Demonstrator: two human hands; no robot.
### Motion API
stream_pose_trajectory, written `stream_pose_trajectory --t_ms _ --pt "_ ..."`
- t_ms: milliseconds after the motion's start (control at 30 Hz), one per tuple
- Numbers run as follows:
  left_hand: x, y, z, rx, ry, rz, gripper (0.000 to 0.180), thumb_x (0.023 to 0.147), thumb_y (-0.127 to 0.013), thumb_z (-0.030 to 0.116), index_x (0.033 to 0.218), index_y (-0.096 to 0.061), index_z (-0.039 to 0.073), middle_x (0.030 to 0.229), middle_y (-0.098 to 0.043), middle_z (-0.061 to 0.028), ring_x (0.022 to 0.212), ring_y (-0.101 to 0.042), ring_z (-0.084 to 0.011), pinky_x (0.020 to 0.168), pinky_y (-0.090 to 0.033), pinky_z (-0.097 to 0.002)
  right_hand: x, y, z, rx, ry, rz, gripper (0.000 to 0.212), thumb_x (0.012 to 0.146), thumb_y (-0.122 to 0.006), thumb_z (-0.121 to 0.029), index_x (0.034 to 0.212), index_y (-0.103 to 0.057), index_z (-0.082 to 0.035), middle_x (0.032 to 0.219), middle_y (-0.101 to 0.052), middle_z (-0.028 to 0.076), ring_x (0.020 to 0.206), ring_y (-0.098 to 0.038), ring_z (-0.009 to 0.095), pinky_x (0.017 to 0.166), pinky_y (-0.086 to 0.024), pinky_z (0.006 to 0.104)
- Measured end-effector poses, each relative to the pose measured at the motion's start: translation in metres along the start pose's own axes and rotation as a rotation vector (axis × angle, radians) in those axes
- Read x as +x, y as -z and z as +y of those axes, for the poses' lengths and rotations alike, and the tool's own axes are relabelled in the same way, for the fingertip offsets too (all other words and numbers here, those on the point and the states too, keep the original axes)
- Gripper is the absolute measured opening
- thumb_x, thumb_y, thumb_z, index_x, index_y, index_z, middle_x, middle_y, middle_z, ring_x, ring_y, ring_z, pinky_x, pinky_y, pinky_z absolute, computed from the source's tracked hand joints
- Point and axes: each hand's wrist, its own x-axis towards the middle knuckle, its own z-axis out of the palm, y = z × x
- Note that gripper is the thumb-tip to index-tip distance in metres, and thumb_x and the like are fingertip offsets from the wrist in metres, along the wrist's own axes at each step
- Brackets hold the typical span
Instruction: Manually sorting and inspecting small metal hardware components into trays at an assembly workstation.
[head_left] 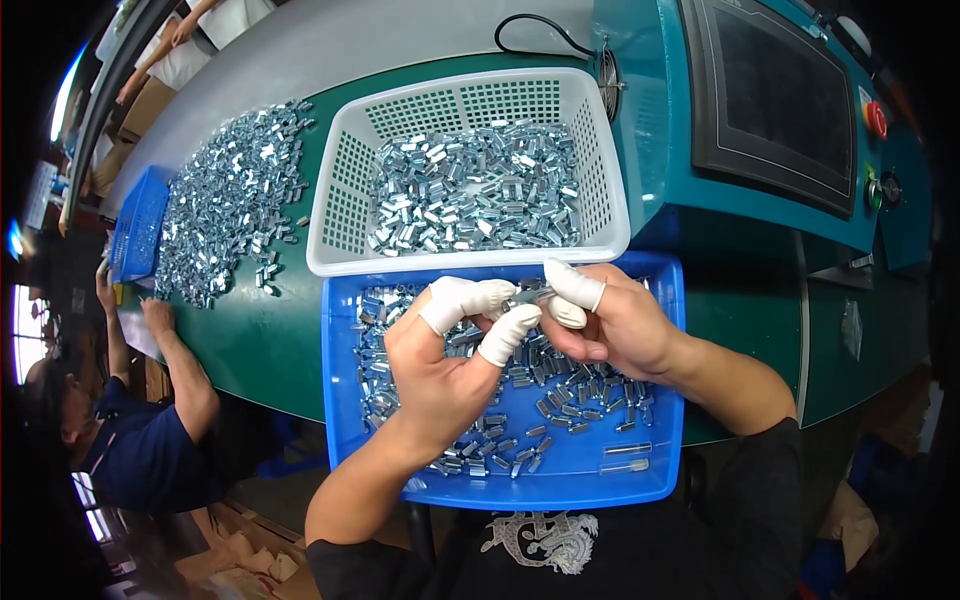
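My left hand (440, 345) and my right hand (625, 325) meet above a blue tray (570, 487), with white finger cots on several fingers. Between their fingertips is a small shiny metal piece (526, 296), mostly covered by the fingers. Both hands are closed in a pinch on it. Under them, many loose metal pieces (490, 440), short and silvery like hexagonal sleeves, lie scattered in the tray. Two clear tubes (626, 457) rest in its right front part.
A white perforated basket (468, 263) heaped with similar pieces stands behind the tray. A large pile of pieces (230, 190) covers the green table at left, beside a blue basket (138, 225). A co-worker (160, 420) sits there. A teal machine (640, 100) with a screen stands right.
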Motion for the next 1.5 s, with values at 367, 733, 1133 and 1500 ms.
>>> stream_pose_trajectory --t_ms 367,733,1133,1500 --pt "0.009 0.003 0.009 0.105 -0.269 -0.058 0.023 0.068 -0.076 0.002 0.087 -0.064 0.001 0.072 -0.062 -0.0055 0.063 -0.057 -0.0154 0.057 -0.044 -0.0255 0.0 0.006 -0.004 0.139 -0.307 -0.13 0.05 0.099 -0.031 -0.038 0.103 -0.055 0.005 0.046 -0.042 0.002 0.033 -0.028 0.004 0.032 -0.022 0.02" --pt "0.024 0.018 -0.036 0.22 0.013 0.13 0.024 0.073 -0.07 0.002 0.096 -0.064 0.004 0.077 -0.061 -0.0057 0.062 -0.052 -0.0119 0.054 -0.043 -0.0248 0.004 0.006 -0.003 0.081 0.04 0.188 0.05 0.098 -0.031 -0.036 0.058 -0.041 -0.008 0.047 -0.036 0.0 0.036 -0.025 0.006 0.035 -0.021 0.0216" --pt "-0.001 0.014 -0.018 0.697 0.009 -0.43 0.016 0.065 -0.073 0.01 0.079 -0.067 0.005 0.081 -0.059 -0.0082 0.076 -0.056 -0.0269 0.066 -0.047 -0.0366 0.001 -0.001 -0.004 0.043 0.08 0.226 0.052 0.097 -0.035 -0.038 0.055 -0.043 -0.007 0.048 -0.039 0.0 0.036 -0.027 0.005 0.036 -0.022 0.0218" --pt "0.005 0.013 -0.007 0.119 0.308 -0.358 0.015 0.079 -0.069 0.005 0.089 -0.058 0.001 0.083 -0.057 -0.0026 0.069 -0.052 -0.007 0.063 -0.043 -0.0234 0.001 0.001 0.001 -0.061 0.149 0.223 0.047 0.097 -0.035 -0.037 0.062 -0.046 -0.007 0.049 -0.043 0.001 0.038 -0.028 0.005 0.037 -0.022 0.0213"
